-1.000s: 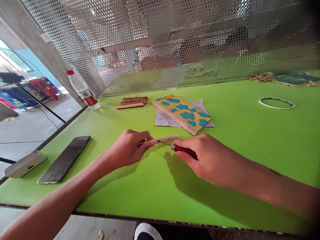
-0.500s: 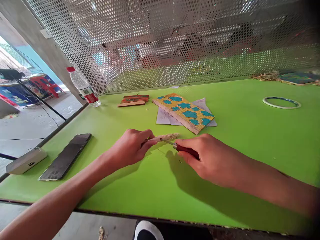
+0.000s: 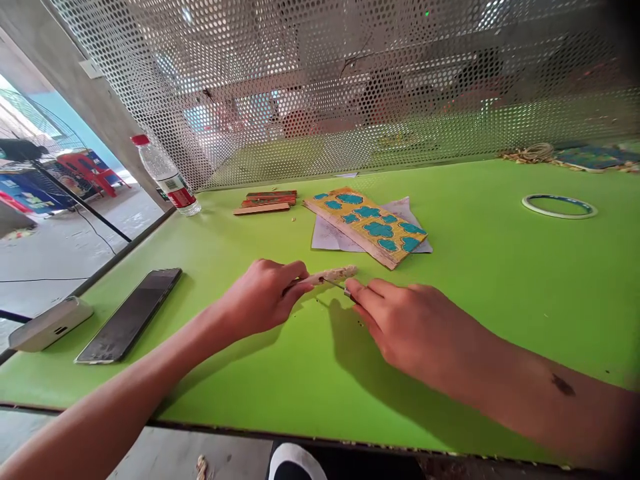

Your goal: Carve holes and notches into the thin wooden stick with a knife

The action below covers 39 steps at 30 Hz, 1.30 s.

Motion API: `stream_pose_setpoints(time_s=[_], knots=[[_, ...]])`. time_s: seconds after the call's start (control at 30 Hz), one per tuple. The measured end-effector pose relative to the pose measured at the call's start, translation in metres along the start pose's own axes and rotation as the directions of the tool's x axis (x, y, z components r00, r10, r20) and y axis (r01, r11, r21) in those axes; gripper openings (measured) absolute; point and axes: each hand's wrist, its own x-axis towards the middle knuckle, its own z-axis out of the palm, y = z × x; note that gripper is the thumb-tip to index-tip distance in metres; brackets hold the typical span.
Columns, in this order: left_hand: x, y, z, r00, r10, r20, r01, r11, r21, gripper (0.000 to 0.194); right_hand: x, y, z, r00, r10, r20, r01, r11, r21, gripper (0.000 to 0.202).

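Near the middle of the frame, the stick (image 3: 340, 273) is pinched at its left end by the left hand (image 3: 270, 293). The tool (image 3: 347, 291) is grasped by the right hand (image 3: 415, 323), its tip held at 1 dark hole in the stick. Above them, the board (image 3: 367, 223) is laid over the paper (image 3: 327, 239) on the tabletop (image 3: 260, 393). The phone (image 3: 130, 320) is seen at left, the bottle (image 3: 173, 183) at upper left.
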Motion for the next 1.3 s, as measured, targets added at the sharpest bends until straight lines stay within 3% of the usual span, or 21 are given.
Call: stream_pose_setpoints(time_s=[0.13, 0.37, 0.57, 0.7, 0.83, 1.0, 1.13, 1.3], knots=[[-0.001, 0.000, 0.001, 1.000, 0.029, 0.005, -0.029, 0.999, 0.042, 0.031, 0.003, 0.002, -0.004, 0.999, -0.019, 0.033, 0.016, 0.994, 0.106, 0.035], [-0.002, 0.001, 0.002, 1.000, 0.018, 0.012, -0.019, 0.999, 0.026, 0.031, 0.008, 0.010, -0.016, 0.986, 0.061, 0.156, -0.117, 0.918, 0.380, 0.023], [-0.002, 0.002, 0.002, 1.000, 0.026, -0.005, -0.026, 0.999, 0.028, 0.030, 0.012, 0.015, -0.018, 0.965, 0.113, 0.236, -0.212, 0.867, 0.451, 0.025], [-0.002, 0.003, 0.002, 0.999, 0.038, -0.027, -0.038, 0.999, 0.018, 0.029, 0.010, 0.014, -0.017, 0.978, 0.107, 0.180, -0.172, 0.898, 0.404, 0.025], [-0.003, 0.003, 0.001, 0.998, 0.049, -0.038, -0.048, 0.999, 0.023, 0.028, 0.004, 0.007, -0.009, 0.997, 0.056, 0.050, -0.067, 0.971, 0.231, 0.030], [-0.002, 0.004, 0.000, 0.999, 0.041, -0.032, -0.040, 0.999, 0.023, 0.030, 0.002, 0.002, -0.005, 0.998, 0.015, 0.068, -0.020, 0.997, 0.069, 0.037], [-0.002, 0.003, 0.000, 0.999, 0.024, -0.035, -0.023, 1.000, 0.020, 0.032, 0.007, 0.008, -0.014, 0.990, 0.033, 0.140, -0.068, 0.963, 0.261, 0.024], [-0.003, 0.000, 0.003, 0.999, -0.014, -0.034, 0.013, 1.000, -0.020, 0.029, 0.014, 0.018, -0.014, 0.958, 0.097, 0.268, -0.226, 0.834, 0.504, 0.025]])
